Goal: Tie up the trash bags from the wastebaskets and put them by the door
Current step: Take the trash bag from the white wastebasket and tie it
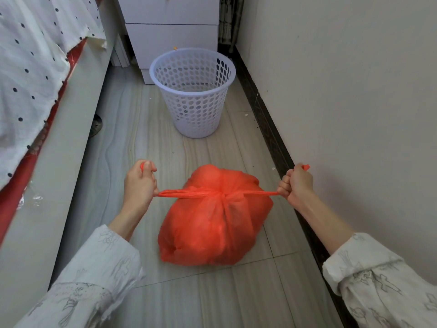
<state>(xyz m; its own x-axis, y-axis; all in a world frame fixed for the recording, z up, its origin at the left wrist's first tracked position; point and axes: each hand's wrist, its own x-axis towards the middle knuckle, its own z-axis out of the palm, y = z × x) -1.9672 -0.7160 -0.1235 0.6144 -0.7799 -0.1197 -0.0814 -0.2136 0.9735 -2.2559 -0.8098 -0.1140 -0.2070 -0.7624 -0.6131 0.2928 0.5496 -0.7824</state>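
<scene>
We stand in a narrow strip of pale, grey-veined tiled floor (132,129), with a bed (47,138) along our left side, covered by a white sheet with dark dots (30,67) over a red layer, and a plain light wall (343,91) with a dark skirting board (264,119) along our right. At the far end there is a white drawer unit (170,31), and just in front of it a white perforated wastebasket (194,91) stands upright on the floor, with no liner in it. Nearer to us, between our arms, the orange trash bag (212,223) sits full and bulging on the tiles, well apart from the basket, its mouth gathered into a knot at the top centre. Two stretched strips of the bag run out sideways from that knot. Our left hand (140,183) is closed in a fist around the left strip, its end poking out above the thumb. Our right hand (296,183) is likewise clenched tight on the right strip, a short orange tip showing above the knuckles. Both strips are taut and nearly level. Both sleeves (99,268) are white with a faint grey print.
</scene>
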